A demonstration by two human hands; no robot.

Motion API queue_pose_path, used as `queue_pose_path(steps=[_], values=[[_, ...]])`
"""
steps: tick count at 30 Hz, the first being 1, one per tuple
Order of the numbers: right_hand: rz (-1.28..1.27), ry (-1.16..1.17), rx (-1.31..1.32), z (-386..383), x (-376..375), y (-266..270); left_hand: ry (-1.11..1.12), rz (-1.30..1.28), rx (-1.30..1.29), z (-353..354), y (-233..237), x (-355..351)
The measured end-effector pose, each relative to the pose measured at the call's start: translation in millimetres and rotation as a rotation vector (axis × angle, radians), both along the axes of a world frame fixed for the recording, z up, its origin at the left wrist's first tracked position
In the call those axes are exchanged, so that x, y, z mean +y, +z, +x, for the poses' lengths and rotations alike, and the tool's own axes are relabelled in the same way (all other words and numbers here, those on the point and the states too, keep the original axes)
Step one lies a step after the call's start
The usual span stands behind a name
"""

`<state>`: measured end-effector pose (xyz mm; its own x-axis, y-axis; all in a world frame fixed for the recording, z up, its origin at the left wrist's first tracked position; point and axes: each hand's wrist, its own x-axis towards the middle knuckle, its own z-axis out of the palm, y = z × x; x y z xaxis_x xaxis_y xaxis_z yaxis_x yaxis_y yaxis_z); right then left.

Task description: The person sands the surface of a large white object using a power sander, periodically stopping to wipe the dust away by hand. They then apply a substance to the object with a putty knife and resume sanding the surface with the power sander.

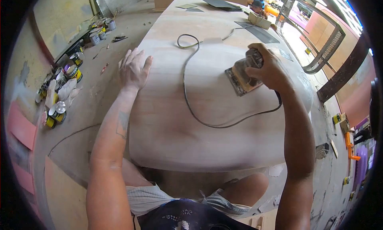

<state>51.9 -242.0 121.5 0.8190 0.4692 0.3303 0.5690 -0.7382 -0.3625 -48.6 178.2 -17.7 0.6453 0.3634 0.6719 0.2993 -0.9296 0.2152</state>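
My right hand (268,66) is wrapped over the top of an electric sheet sander (240,76), whose square pad rests on the right part of a large pale panel (167,146) with rounded corners. A dark power cord (186,82) loops from the sander across the panel and runs toward its far end. At the panel's left edge lies my left hand (135,68), flat and dusted white, fingers stretched out and holding nothing. The sander's underside is hidden against the surface.
Dark sandpaper sheets (259,32) and a beige box-like item (258,20) lie at the panel's far end. Paint cans (72,72) line the left wall. A metal mesh frame (331,50) stands at right. Another person (256,6) is at the far right.
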Motion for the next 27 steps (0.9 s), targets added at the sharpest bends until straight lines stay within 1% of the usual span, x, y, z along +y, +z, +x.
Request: queue_pose_path(steps=[2,3,6,9,11,13,15,16,17,19,20,23,25,27], values=[[0.003,-0.069,0.043,4,5,5,0.006,0.025,-0.179,0,-8,8],[0.003,-0.105,0.068,7,8,6,0.028,0.04,-0.212,-1,-6,7],[-0.017,-0.095,-0.026,9,29,3,0.062,0.045,-0.287,0,-6,5],[-0.08,0.086,-0.101,3,58,6,0.05,0.006,-0.3,3,-12,15],[-0.026,0.062,-0.085,-2,78,-4,0.048,0.012,-0.288,4,-12,18],[-0.096,0.15,-0.011,-27,88,6,0.023,0.001,-0.297,7,-14,27],[-0.013,0.247,-0.004,-31,89,-5,-0.008,-0.004,-0.29,13,-19,29],[-0.022,0.27,-0.029,-34,86,-5,-0.012,0.004,-0.284,11,-17,29],[-0.023,0.246,-0.004,-33,75,-4,-0.008,0.012,-0.277,11,-16,29],[-0.024,0.218,0.044,-31,59,3,-0.038,-0.056,-0.238,9,-11,25],[-0.034,0.143,0.097,-33,45,11,-0.045,-0.089,-0.22,7,-10,23],[0.003,0.02,-0.012,1,-7,-7,-0.039,-0.132,-0.207,3,-5,16],[0.132,-0.02,-0.019,13,-50,-12,-0.031,-0.131,-0.191,3,-4,16],[0.156,-0.162,0.043,15,-86,-9,-0.027,-0.135,-0.177,3,-3,16]])
